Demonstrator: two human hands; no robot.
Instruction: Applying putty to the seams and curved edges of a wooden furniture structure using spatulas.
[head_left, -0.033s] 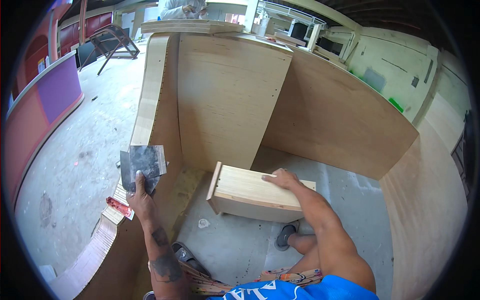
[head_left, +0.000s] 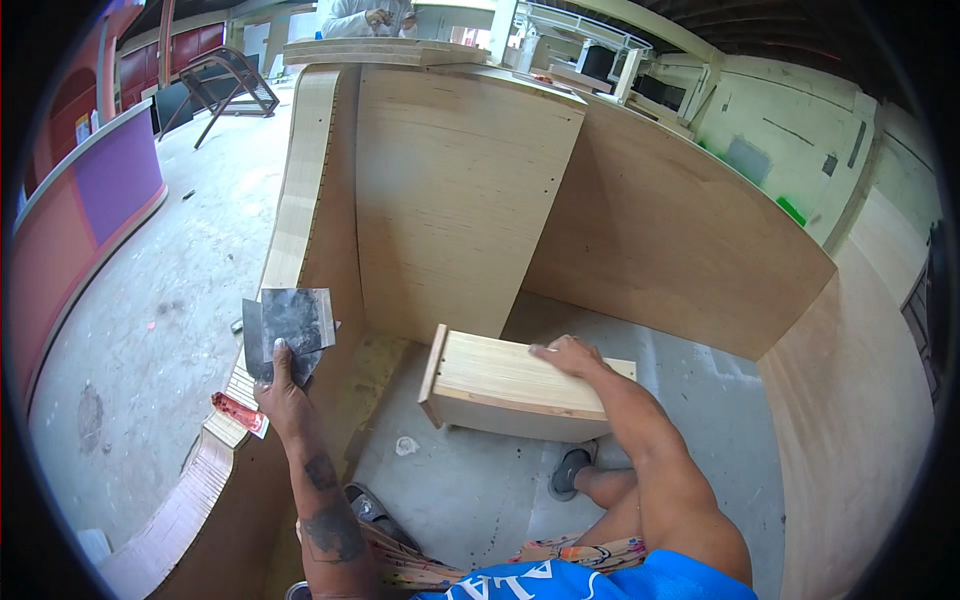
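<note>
As hands (head_left: 283, 395) (head_left: 570, 357) touch box (head_left: 500, 370) and dark sheets (head_left: 292, 315), blue shirt (head_left: 690, 572) (white lettering (head_left: 540, 571))

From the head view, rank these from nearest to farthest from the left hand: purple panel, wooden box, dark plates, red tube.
Measured from the left hand:
1. Dark plates: held in it.
2. Red tube: just to its left, slightly lower.
3. Wooden box: to its right, under the right hand.
4. Purple panel: far off, upper left.
</note>
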